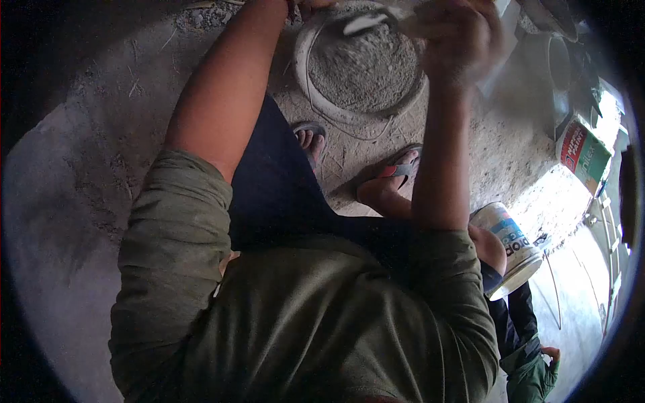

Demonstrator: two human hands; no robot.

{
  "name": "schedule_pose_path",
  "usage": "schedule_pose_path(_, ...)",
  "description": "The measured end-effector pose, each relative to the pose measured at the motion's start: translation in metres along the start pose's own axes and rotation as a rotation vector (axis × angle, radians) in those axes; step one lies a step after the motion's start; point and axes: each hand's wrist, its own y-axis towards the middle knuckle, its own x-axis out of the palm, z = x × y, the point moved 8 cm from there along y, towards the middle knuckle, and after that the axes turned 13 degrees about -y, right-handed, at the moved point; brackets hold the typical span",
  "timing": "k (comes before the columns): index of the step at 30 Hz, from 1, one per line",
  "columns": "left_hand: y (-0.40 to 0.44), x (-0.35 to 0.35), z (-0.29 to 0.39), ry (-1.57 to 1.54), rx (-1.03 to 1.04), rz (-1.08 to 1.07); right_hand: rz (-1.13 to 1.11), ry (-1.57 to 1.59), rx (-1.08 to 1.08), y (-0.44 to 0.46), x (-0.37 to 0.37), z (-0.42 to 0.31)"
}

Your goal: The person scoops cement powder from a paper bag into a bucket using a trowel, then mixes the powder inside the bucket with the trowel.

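A round bucket (304,64) filled with grey, grainy mortar (363,74) stands on the ground in front of my feet. My right hand (463,33), smeared by motion, is closed around the handle of a trowel. The shiny trowel blade (365,24) lies over the far part of the mortar. At the top edge of the view, my left hand (314,5) is mostly cut off; its visible fingers appear closed on the bucket's far left rim. A thin wire handle hangs down the bucket's near side.
My sandalled feet (396,171) are just this side of the bucket. A white printed pail (507,235) is beside my right knee, and a red and green paint bucket (583,151) stands farther right. Another person's green sleeve (531,376) shows at lower right. Rubble (201,17) lies at upper left.
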Motion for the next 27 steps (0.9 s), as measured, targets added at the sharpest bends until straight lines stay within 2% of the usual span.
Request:
schedule_pose_path(1, 0.000, -0.001, 0.000, -0.059, -0.017, 0.023, 0.203, 0.240, 0.199, -0.013, 0.013, 0.018)
schedule_pose_path(2, 0.000, -0.002, 0.000, -0.119, -0.031, 0.048, 0.109, 0.166, 0.258, -0.021, 0.022, 0.042)
schedule_pose_path(3, 0.000, -0.007, 0.009, -0.124, 0.050, 0.122, 0.013, 0.092, 0.314, -0.035, 0.029, 0.067)
schedule_pose_path(5, -0.001, -0.013, 0.027, -0.139, 0.207, 0.270, -0.069, 0.075, 0.309, -0.063, 0.039, 0.084)
schedule_pose_path(6, 0.011, -0.010, 0.034, -0.116, 0.317, 0.248, -0.015, 0.008, 0.339, -0.066, 0.036, 0.084)
schedule_pose_path(7, 0.032, -0.004, 0.042, -0.111, 0.457, 0.252, -0.014, 0.106, 0.351, -0.062, 0.035, 0.078)
schedule_pose_path(9, 0.064, 0.016, 0.043, 0.141, 0.481, 0.251, -0.002, 0.290, 0.399, -0.052, 0.020, 0.060)
schedule_pose_path(11, 0.067, 0.020, 0.045, 0.201, 0.458, 0.263, 0.135, 0.295, 0.338, -0.035, -0.007, 0.044)
schedule_pose_path(12, 0.068, 0.022, 0.044, 0.222, 0.454, 0.265, 0.099, 0.244, 0.247, -0.026, -0.019, 0.038)
schedule_pose_path(13, 0.067, 0.020, 0.041, 0.212, 0.441, 0.265, 0.034, -0.021, 0.014, -0.015, -0.027, 0.022)
schedule_pose_path(15, 0.059, 0.015, 0.032, 0.152, 0.390, 0.252, 0.101, -0.554, -0.484, -0.010, -0.042, -0.010)
schedule_pose_path(16, 0.056, 0.011, 0.023, 0.110, 0.352, 0.237, 0.130, -0.700, -0.613, -0.006, -0.046, -0.019)
schedule_pose_path(19, 0.051, 0.001, -0.022, 0.034, 0.185, 0.169, 0.093, -0.697, -0.634, 0.005, -0.056, -0.038)
schedule_pose_path(20, 0.035, -0.006, -0.030, 0.010, 0.128, 0.158, 0.121, -0.408, -0.400, 0.010, -0.061, -0.027)
schedule_pose_path(22, -0.018, -0.014, -0.026, -0.067, 0.231, 0.279, 0.142, -0.445, -0.338, 0.004, -0.064, -0.010)
schedule_pose_path(23, -0.015, -0.011, -0.022, 0.148, 0.273, 0.256, 0.152, -0.463, -0.307, 0.002, -0.065, -0.002)
schedule_pose_path(24, -0.012, -0.007, -0.018, 0.360, 0.323, 0.244, 0.156, -0.556, -0.366, 0.001, -0.062, -0.002)
schedule_pose_path(26, 0.037, 0.012, -0.019, 1.288, 0.374, 0.018, 0.168, -0.744, -0.493, 0.002, -0.055, -0.006)
schedule_pose_path(27, 0.046, 0.002, -0.020, 0.926, 0.292, 0.066, 0.170, -0.837, -0.558, 0.002, -0.050, -0.008)
